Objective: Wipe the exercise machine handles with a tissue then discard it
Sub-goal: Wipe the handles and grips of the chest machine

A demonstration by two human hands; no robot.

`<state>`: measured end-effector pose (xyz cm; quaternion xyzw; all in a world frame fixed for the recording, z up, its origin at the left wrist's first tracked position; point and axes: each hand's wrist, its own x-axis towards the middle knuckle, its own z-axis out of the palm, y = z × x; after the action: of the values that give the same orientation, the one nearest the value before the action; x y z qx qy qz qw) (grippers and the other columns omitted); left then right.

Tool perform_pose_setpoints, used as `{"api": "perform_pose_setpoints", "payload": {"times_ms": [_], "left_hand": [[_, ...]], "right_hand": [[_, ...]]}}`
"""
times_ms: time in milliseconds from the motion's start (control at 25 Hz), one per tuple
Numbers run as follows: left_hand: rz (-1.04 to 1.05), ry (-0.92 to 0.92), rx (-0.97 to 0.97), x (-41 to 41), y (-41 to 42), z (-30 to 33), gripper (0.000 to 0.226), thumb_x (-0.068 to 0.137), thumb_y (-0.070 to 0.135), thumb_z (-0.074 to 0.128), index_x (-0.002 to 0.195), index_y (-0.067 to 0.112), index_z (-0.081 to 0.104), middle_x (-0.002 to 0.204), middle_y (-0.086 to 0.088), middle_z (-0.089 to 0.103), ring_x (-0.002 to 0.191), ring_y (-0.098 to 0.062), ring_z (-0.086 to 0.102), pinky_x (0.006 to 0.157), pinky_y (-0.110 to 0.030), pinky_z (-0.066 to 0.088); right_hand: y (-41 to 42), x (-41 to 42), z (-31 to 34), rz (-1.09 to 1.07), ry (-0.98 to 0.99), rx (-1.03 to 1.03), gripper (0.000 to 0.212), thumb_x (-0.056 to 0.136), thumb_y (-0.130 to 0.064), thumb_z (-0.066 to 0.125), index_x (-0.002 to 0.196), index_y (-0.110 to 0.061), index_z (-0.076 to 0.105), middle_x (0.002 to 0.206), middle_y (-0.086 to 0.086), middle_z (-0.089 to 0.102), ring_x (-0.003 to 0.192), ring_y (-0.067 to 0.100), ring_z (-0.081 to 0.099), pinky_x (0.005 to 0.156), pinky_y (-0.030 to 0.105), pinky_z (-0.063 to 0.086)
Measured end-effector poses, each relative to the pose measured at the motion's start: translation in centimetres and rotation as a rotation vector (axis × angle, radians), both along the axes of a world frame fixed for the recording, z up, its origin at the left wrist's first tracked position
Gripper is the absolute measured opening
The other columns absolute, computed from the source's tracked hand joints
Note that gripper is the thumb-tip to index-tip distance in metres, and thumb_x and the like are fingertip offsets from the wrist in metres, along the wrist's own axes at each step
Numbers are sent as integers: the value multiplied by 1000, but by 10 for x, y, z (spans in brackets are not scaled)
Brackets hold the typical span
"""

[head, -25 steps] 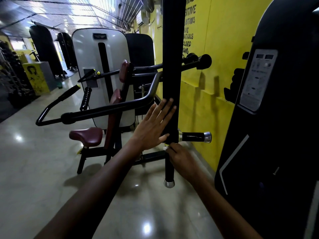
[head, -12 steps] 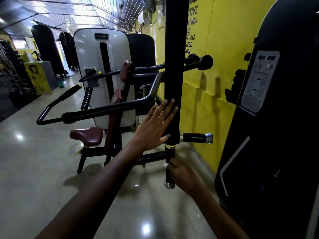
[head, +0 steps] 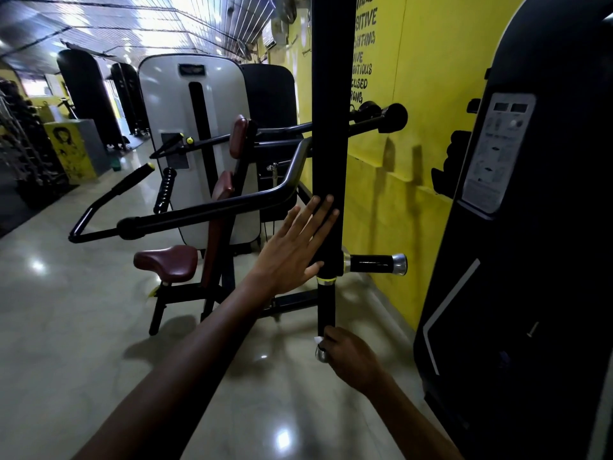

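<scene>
Bracing: post point(head: 328, 127) is being steadied by flat, unclenched left hand point(head: 292, 250) | tissue point(head: 319, 340) is being clenched round lower handle point(head: 326, 307) by right hand point(head: 351, 356), wiping near its end cap.

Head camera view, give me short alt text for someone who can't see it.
A right hand grips a white tissue around the lower end of a black vertical handle on a gym machine. The open left hand presses flat against the thick black upright post above, beside a yellow wall.
</scene>
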<state>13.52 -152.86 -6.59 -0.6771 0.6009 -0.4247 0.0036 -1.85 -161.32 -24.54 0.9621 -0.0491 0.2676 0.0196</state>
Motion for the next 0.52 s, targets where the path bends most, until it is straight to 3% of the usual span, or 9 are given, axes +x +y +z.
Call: {"api": "perform_pose_setpoints", "payload": {"times_ms": [280, 520], "left_hand": [[11, -1, 4, -1, 1, 2, 94, 87, 54, 51, 152, 9, -1, 159, -16, -5, 147, -31, -4, 119, -48, 12], [21, -1, 19, -2, 4, 4, 94, 86, 53, 51, 152, 10, 0, 159, -15, -8, 147, -30, -6, 119, -48, 12]], "right_hand": [[-5, 0, 4, -13, 117, -64, 14, 64, -25, 81, 73, -23, 70, 79, -10, 60, 63, 7, 60, 45, 16, 42], [-2, -5, -15, 57, 175, 17, 11, 67, -14, 78, 74, -17, 70, 85, -4, 65, 67, 11, 67, 51, 14, 48]]}}
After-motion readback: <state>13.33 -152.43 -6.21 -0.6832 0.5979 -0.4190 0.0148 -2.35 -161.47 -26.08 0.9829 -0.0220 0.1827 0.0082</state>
